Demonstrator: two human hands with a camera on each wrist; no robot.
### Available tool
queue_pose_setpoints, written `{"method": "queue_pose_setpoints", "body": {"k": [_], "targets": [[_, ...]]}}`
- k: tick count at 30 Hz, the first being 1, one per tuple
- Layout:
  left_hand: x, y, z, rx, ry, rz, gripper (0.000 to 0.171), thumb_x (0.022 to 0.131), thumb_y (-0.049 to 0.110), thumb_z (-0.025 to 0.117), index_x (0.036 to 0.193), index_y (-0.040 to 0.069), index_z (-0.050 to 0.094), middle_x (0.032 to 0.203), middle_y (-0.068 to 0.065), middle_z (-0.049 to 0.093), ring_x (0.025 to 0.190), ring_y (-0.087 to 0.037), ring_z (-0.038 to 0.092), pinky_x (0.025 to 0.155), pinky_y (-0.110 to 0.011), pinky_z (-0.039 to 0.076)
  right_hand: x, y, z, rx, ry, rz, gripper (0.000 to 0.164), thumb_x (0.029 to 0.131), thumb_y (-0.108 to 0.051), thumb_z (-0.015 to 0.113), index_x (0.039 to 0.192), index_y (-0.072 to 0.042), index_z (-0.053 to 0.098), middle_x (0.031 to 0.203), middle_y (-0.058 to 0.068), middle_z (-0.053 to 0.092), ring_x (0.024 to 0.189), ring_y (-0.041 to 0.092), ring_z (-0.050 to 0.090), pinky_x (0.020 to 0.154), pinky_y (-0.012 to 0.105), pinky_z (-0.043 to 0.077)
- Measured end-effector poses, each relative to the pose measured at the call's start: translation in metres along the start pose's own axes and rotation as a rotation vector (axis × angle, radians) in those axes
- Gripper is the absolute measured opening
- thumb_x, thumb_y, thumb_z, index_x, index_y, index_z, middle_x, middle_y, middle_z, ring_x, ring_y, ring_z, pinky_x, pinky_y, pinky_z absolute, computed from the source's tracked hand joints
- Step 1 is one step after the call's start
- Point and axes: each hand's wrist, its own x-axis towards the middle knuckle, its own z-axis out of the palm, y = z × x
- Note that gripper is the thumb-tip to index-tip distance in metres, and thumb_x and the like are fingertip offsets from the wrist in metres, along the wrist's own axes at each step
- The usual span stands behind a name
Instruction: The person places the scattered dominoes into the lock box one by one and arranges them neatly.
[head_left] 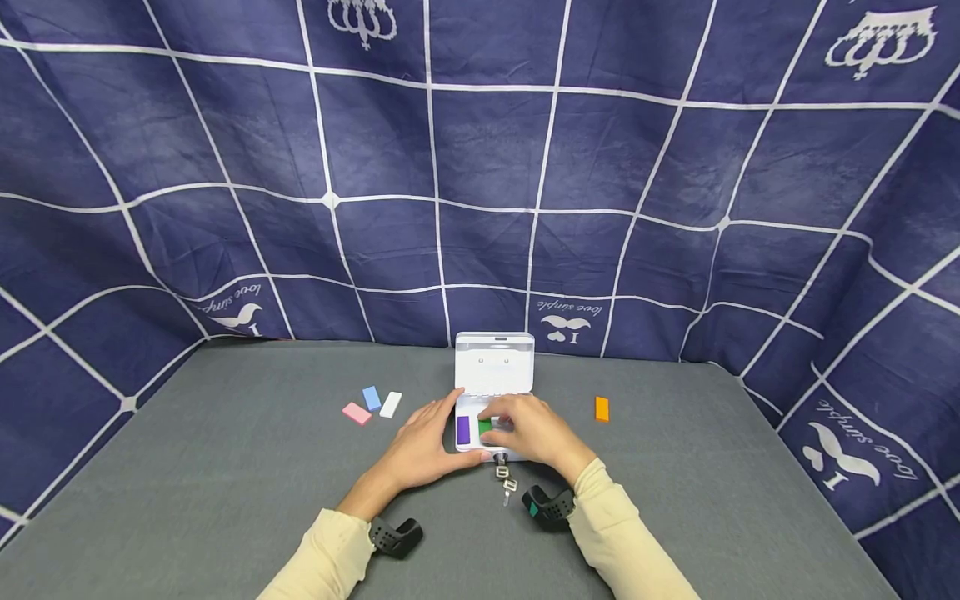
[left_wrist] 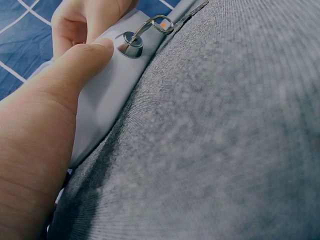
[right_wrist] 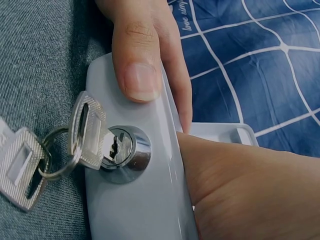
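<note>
A small white lockbox (head_left: 495, 377) stands with its lid raised at the back. My left hand (head_left: 423, 450) grips it, with the thumb on the front wall and the fingers along the left side. Inside lie a purple block (head_left: 463, 430) and a green block (head_left: 484, 426). My right hand (head_left: 534, 429) reaches in from the right, pinching the green block between thumb and fingers; the fingertips are partly hidden. On the front wall, a key (right_wrist: 90, 131) sits in the round lock (right_wrist: 140, 154), and a second key (right_wrist: 22, 170) hangs from the ring.
Left of the lockbox lie a blue block (head_left: 372, 397), a pink block (head_left: 357, 413) and a white block (head_left: 391, 405). An orange block (head_left: 602, 409) lies to the right. Everything rests on a grey cloth surface (head_left: 675, 500), with a blue checked curtain (head_left: 480, 167) behind.
</note>
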Motion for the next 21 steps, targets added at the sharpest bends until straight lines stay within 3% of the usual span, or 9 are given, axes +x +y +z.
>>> {"method": "queue_pose_setpoints", "body": {"k": [14, 21], "targets": [[-0.0003, -0.0014, 0.0008, -0.001, -0.002, 0.002, 0.111, 0.072, 0.076, 0.071, 0.159, 0.023, 0.027, 0.156, -0.012, 0.044, 0.146, -0.035, 0.039, 0.116, -0.058, 0.033, 0.0001, -0.0047, 0.0006, 0.048, -0.028, 0.087, 0.029, 0.085, -0.030, 0.080, 0.111, -0.018, 0.076, 0.102, -0.002, 0.075, 0.087, 0.012, 0.066, 0.076, 0.030, 0.053], [0.0007, -0.0007, -0.0002, 0.004, 0.004, 0.018, 0.110, 0.072, 0.074, 0.072, 0.158, 0.022, 0.029, 0.155, -0.012, 0.046, 0.145, -0.035, 0.041, 0.117, -0.056, 0.034, 0.0011, -0.0065, 0.0020, 0.049, 0.001, 0.097, 0.029, 0.083, -0.032, 0.082, 0.109, -0.021, 0.077, 0.101, -0.005, 0.076, 0.087, 0.012, 0.067, 0.077, 0.031, 0.054]]}}
